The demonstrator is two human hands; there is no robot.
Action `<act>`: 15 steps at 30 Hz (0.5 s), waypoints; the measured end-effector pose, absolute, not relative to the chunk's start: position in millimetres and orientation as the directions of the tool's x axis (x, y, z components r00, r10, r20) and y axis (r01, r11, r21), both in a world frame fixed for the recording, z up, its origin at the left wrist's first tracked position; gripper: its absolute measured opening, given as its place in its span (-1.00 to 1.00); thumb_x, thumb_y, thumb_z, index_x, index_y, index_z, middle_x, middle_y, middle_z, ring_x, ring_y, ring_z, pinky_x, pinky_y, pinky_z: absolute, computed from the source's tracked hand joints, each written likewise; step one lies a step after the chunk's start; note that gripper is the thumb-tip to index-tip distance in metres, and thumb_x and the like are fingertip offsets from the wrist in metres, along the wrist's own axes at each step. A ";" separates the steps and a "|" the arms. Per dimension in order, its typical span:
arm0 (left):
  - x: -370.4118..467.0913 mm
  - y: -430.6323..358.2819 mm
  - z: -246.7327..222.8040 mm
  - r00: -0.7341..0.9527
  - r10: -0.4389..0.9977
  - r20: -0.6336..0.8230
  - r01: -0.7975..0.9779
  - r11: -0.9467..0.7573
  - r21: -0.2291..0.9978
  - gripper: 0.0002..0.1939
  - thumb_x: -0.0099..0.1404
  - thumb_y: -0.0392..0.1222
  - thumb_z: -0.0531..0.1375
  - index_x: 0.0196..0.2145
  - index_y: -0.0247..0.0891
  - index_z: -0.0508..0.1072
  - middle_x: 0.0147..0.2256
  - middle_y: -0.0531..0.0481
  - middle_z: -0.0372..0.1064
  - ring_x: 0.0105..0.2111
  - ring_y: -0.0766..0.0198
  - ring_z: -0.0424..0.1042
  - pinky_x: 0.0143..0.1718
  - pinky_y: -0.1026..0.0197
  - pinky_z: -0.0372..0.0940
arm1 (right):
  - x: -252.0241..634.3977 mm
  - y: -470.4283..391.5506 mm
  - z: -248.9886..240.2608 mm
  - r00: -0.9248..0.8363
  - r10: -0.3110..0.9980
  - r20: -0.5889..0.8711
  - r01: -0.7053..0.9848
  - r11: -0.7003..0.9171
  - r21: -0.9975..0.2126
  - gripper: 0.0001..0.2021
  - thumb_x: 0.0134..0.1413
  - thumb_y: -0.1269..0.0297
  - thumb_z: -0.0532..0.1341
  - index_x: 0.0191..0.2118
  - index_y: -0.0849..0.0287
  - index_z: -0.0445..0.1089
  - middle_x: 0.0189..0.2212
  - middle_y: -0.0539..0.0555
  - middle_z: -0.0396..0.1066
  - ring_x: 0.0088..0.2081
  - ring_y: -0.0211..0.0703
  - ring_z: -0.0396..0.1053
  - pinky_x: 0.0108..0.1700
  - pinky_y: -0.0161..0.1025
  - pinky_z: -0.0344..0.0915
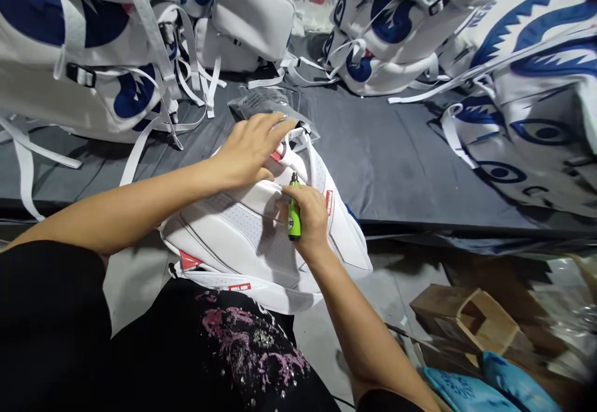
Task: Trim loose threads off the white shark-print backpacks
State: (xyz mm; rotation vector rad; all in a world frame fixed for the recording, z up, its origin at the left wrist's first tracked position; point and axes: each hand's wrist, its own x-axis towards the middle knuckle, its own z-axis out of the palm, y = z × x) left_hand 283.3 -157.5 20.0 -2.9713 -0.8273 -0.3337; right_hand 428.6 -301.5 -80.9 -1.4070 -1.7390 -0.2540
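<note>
A white backpack (pixel 242 231) with red labels lies tilted over the near edge of the table, against the person's front. My right hand (pixel 310 216) is closed around a small green tool (pixel 294 213) with a dark tip, held above the middle of the backpack. To its upper left, my left hand (pixel 252 150) rests on the backpack's top near the handle, fingers stretched out and slightly apart. Whatever lies under the left palm is hidden. Just beyond the left hand is a clear plastic bag (pixel 265 102) on the table.
Stacked white and blue backpacks (pixel 112 26) stand at the back left, and more backpacks (pixel 392 20) at the back right and right. A dark cloth covers the table (pixel 373 157). On the floor at the lower right are an open cardboard box (pixel 466 318) and blue packages (pixel 471 390).
</note>
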 end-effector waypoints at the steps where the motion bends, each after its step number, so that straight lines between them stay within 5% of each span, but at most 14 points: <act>1: 291.0 -150.7 19.4 0.834 0.533 0.143 0.538 -0.843 0.011 -0.02 0.19 -0.13 0.36 0.42 -0.26 -0.05 0.32 -0.29 0.13 0.23 -0.13 0.22 0.17 -0.07 0.18 | 427.0 -303.9 -81.5 0.011 0.696 0.718 0.865 0.354 -0.357 -0.80 0.33 0.37 0.16 0.02 0.06 0.35 -0.29 0.05 0.43 -0.18 -0.08 0.39 -0.09 -0.12 0.29; 4: 313.3 -131.6 9.0 0.839 0.543 -0.030 0.541 -0.839 -0.053 -0.03 0.16 -0.06 0.37 0.40 -0.28 0.03 0.18 -0.27 0.32 0.09 -0.13 0.35 0.08 -0.03 0.25 | 426.2 -311.7 -88.9 -0.014 0.712 0.702 0.870 0.355 -0.343 -0.80 0.32 0.41 0.16 0.00 0.05 0.33 -0.28 0.06 0.42 -0.14 -0.06 0.40 -0.09 -0.10 0.27; 7: 323.0 -124.2 -3.4 0.905 0.424 -0.025 0.420 -0.903 -0.087 -0.03 0.22 -0.02 0.32 0.43 -0.28 -0.05 0.24 -0.28 0.26 0.19 -0.11 0.27 0.14 -0.01 0.20 | 432.1 -315.7 -98.5 -0.076 0.729 0.680 0.883 0.367 -0.294 -0.78 0.31 0.35 0.18 0.04 0.07 0.30 -0.21 0.11 0.44 -0.08 0.00 0.39 -0.08 -0.07 0.28; 13: 321.9 -136.0 -12.7 0.929 0.355 -0.101 0.311 -0.900 -0.304 0.34 0.07 0.13 0.42 0.47 -0.19 -0.42 0.46 -0.36 -0.38 0.44 -0.29 -0.29 0.31 -0.41 -0.20 | 437.3 -310.4 -108.1 -0.020 0.692 0.722 0.839 0.405 -0.365 -0.70 0.24 0.37 0.25 0.06 0.13 0.28 -0.18 0.19 0.44 -0.09 0.03 0.38 -0.08 -0.05 0.34; 15: 325.7 -138.8 -15.6 0.905 0.395 -0.157 0.320 -0.878 -0.357 0.35 0.06 0.12 0.44 0.47 -0.17 -0.40 0.47 -0.36 -0.43 0.44 -0.28 -0.31 0.29 -0.40 -0.11 | 437.3 -308.2 -109.7 0.011 0.698 0.716 0.824 0.400 -0.402 -0.70 0.24 0.36 0.25 0.06 0.14 0.29 -0.16 0.21 0.45 -0.08 0.04 0.39 -0.07 -0.02 0.35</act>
